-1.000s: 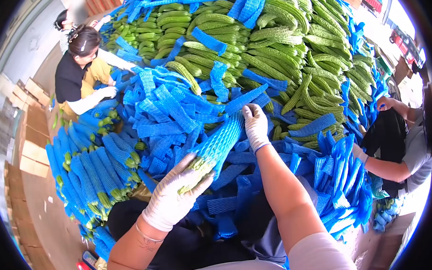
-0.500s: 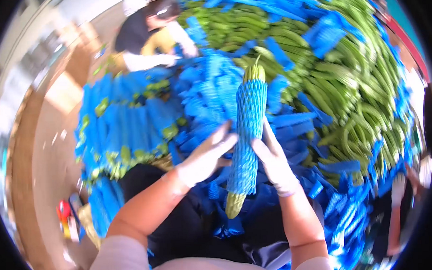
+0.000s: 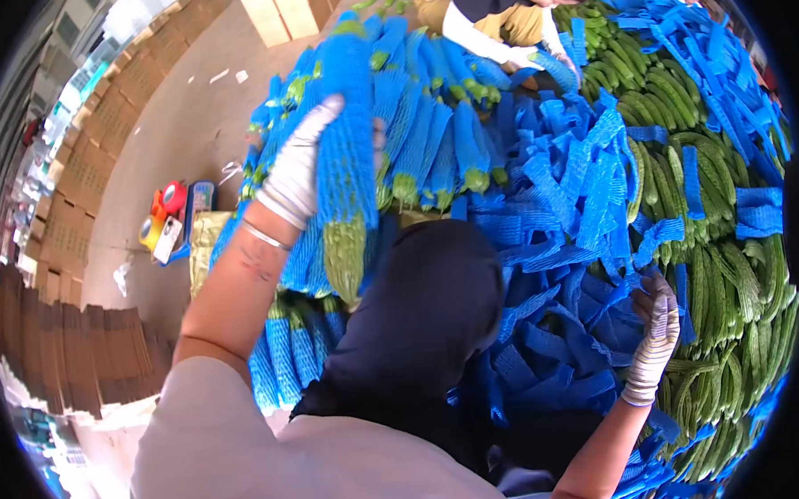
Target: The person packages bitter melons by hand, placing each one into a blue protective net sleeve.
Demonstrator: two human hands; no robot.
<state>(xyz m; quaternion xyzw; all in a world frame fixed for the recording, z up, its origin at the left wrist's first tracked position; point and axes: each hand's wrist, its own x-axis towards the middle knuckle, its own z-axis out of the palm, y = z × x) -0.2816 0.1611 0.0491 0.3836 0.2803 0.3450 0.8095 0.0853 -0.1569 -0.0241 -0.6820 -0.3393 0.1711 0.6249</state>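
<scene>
My left hand (image 3: 302,160), in a whitish glove, is closed around a long green gourd (image 3: 345,261) in a blue foam net sleeve (image 3: 345,136). The thumb side shows on the left, and fingertips peek out at the right edge of the sleeve. The gourd's bare, ridged tip points down toward me, above rows of sleeved gourds (image 3: 422,150). Off to the right, my gloved right hand (image 3: 657,327) reaches out with fingers extended, beside the heap of loose blue net sleeves (image 3: 547,359) and the bare gourds (image 3: 723,298). I see nothing held in it.
Across the heap a person (image 3: 488,23) in white sleeves handles a blue sleeve. My dark-clad knee (image 3: 428,293) rises in the middle. Cardboard boxes (image 3: 93,165) line the left, with flattened cardboard (image 3: 74,357) nearer. Red and yellow items (image 3: 171,215) lie on the floor.
The sleeved gourd has gone from between both hands to the left, now in my left hand alone. My right hand has let go and moved right. The view has turned left.
</scene>
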